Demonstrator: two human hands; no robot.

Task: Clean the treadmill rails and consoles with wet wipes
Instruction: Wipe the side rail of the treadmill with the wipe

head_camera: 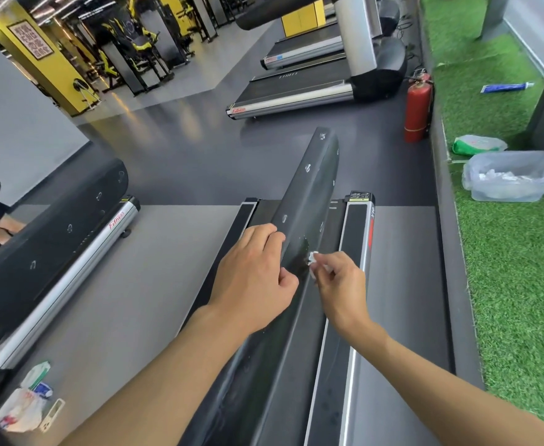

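Observation:
A long black treadmill rail (pixel 309 188) runs from the bottom centre up to the middle of the view. My left hand (pixel 257 275) grips its left edge, fingers curled over the top. My right hand (pixel 338 284) pinches a small crumpled white wet wipe (pixel 313 259) and presses it against the rail's right side, where a wet patch shines. Below the rail lies the treadmill deck with a silver side strip (pixel 360 252).
A neighbouring treadmill rail (pixel 48 239) lies at the left. Wipe packets and a plastic bag (pixel 25 403) sit on the floor at the lower left. A red fire extinguisher (pixel 418 107) stands at the right. On the green turf are a lined bin (pixel 512 178) and a green packet (pixel 476 144).

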